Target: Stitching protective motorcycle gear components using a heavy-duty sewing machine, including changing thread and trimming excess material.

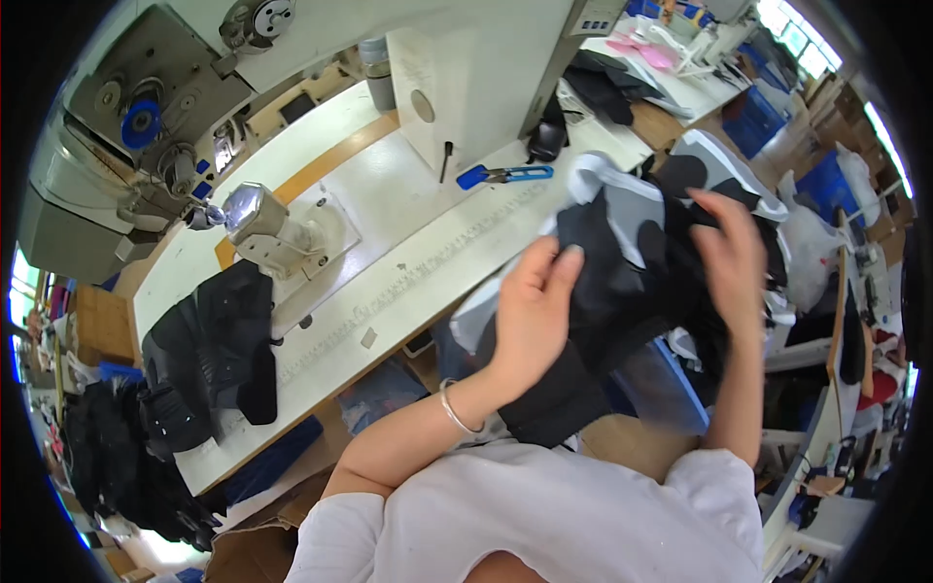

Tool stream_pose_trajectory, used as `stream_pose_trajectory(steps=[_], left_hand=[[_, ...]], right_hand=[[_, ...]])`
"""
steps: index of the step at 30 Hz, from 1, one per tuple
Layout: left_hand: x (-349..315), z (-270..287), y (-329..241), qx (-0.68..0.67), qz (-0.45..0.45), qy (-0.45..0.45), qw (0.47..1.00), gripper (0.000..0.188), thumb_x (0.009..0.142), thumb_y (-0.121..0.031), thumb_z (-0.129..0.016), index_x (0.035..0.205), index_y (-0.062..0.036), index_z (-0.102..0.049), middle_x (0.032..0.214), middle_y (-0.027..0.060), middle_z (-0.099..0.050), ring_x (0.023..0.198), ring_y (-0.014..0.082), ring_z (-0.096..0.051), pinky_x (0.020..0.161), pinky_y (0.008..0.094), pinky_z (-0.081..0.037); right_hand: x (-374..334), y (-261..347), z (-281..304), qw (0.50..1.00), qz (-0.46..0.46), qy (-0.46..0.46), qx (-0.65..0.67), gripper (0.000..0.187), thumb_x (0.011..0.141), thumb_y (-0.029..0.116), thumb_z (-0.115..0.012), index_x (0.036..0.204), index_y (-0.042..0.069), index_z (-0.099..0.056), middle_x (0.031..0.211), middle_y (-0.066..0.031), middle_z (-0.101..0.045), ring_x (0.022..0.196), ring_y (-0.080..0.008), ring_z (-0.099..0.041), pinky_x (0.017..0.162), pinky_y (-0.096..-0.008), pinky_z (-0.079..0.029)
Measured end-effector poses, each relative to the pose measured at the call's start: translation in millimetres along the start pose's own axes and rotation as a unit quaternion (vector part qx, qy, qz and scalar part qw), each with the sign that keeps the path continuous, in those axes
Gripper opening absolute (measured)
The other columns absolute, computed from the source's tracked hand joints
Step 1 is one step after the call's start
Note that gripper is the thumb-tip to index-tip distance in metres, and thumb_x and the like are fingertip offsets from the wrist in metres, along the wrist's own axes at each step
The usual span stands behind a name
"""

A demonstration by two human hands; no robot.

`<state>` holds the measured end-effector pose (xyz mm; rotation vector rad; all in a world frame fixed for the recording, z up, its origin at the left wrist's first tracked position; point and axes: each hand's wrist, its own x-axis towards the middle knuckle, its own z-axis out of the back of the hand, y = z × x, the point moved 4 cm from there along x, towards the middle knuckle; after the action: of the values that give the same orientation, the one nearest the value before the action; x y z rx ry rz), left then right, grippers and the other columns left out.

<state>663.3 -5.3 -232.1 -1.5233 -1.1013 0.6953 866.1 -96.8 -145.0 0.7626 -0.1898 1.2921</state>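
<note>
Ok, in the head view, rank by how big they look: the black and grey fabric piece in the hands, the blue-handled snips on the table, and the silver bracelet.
1. Black and grey fabric piece, clearly largest.
2. Blue-handled snips.
3. Silver bracelet, though it sits nearer the camera, so its rank against the snips is unsure.

My right hand (731,255) is smeared by motion; I cannot tell its grip. The black and grey garment (622,282) hides the fingertips of my left hand (530,301) and hangs out of sight behind my forearm. The sewing machine (146,146) bends into the dark rim. Background workstations are too small to read.
</note>
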Motion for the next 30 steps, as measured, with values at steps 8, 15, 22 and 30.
stream_pose_trajectory(steps=[8,15,22,30], left_hand=[[-7,42,40,-0.03,-0.007,-0.012,0.999,0.014,0.098,-0.009,-0.055,0.087,-0.0012,-0.053,0.073,-0.0068,-0.047,0.069,0.001,-0.037,0.061,0.0184,-0.033],[-14,43,46,-0.119,-0.003,0.013,0.993,0.012,0.099,-0.011,-0.054,0.103,-0.0023,-0.06,0.09,-0.0048,-0.062,0.081,0.0013,-0.05,0.076,0.017,-0.039],[-29,83,2,-0.084,-0.084,-0.097,0.988,0.015,0.096,-0.011,-0.058,0.109,-0.0029,-0.059,0.1,0.0009,-0.064,0.089,0.0056,-0.057,0.081,0.0215,-0.046],[-45,126,-26,-0.09,-0.091,-0.192,0.973,0.019,0.101,-0.015,-0.048,0.113,-0.0016,-0.055,0.103,0.0053,-0.064,0.092,0.0096,-0.059,0.083,0.0243,-0.048]], right_hand=[[-75,-159,-221,0.971,-0.128,0.122,-0.162,0.084,0.069,0.026,-0.08,0.14,0.014,-0.037,0.145,-0.0105,-0.033,0.128,-0.0332,-0.041,0.101,-0.0498,-0.035],[-92,-241,-281,0.805,-0.551,-0.182,0.122,0.083,0.067,0.031,-0.082,0.131,0.003,-0.037,0.138,-0.0264,-0.036,0.117,-0.04,-0.048,0.098,-0.0421,-0.043],[-70,-138,-103,0.96,-0.205,-0.175,-0.082,0.052,0.077,0.038,-0.077,0.106,0.0,-0.055,0.092,-0.0221,-0.064,0.086,-0.0437,-0.06,0.075,-0.0479,-0.046],[-126,-197,-38,0.934,-0.153,-0.164,-0.277,0.036,0.07,0.025,-0.079,0.092,0.003,-0.063,0.109,-0.0126,-0.059,0.098,-0.033,-0.055,0.084,-0.0442,-0.042]])
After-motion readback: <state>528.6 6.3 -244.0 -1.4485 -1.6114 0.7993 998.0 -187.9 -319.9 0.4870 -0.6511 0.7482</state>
